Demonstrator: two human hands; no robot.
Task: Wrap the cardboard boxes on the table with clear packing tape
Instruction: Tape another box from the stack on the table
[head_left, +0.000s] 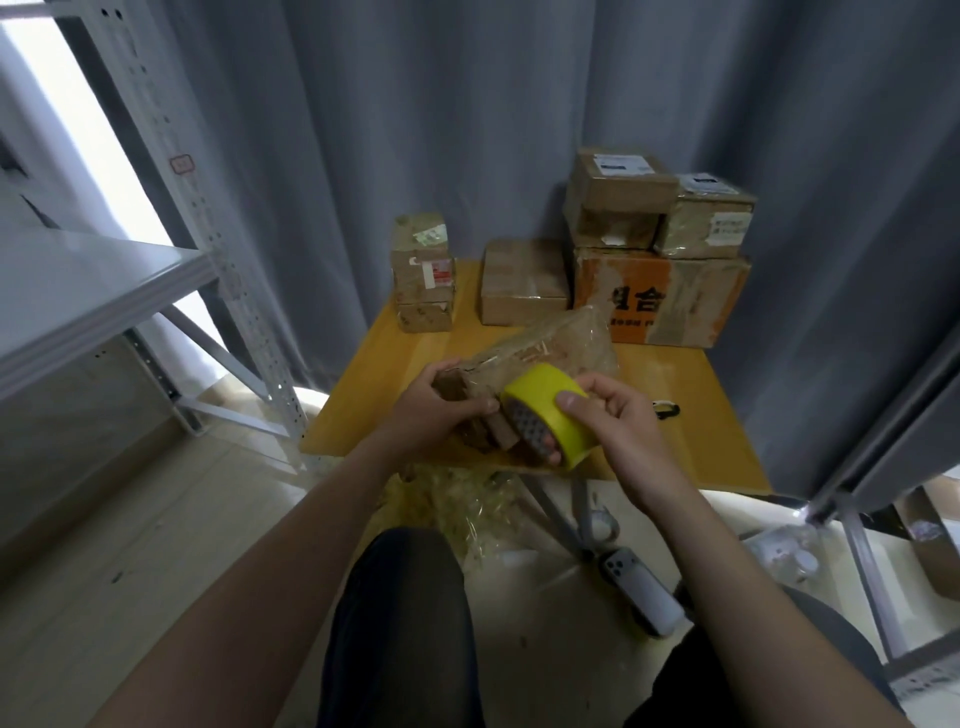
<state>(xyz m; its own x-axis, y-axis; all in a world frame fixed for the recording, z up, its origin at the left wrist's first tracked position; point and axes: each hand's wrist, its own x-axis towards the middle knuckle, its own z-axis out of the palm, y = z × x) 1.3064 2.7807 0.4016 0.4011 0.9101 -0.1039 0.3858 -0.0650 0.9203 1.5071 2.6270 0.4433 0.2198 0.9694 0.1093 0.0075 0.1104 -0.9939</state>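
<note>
A tape-covered cardboard box (558, 343) is held tilted over the near part of the yellow table (691, 410). My left hand (436, 408) grips its near end, thumb on top. My right hand (615, 415) holds a yellow roll of tape (545, 400) against that same end, thumb pressed on the roll's outer face and fingers under it. Whether a strip runs from the roll to the box is hidden.
Several other boxes stand at the table's far side: a tall stack (423, 273), a flat box (522, 283), and an orange-printed carton (660, 296) bearing two smaller boxes. Crumpled clear film (467, 504) lies below the table. A phone (641, 590) lies on the floor. A metal shelf (93, 291) stands left.
</note>
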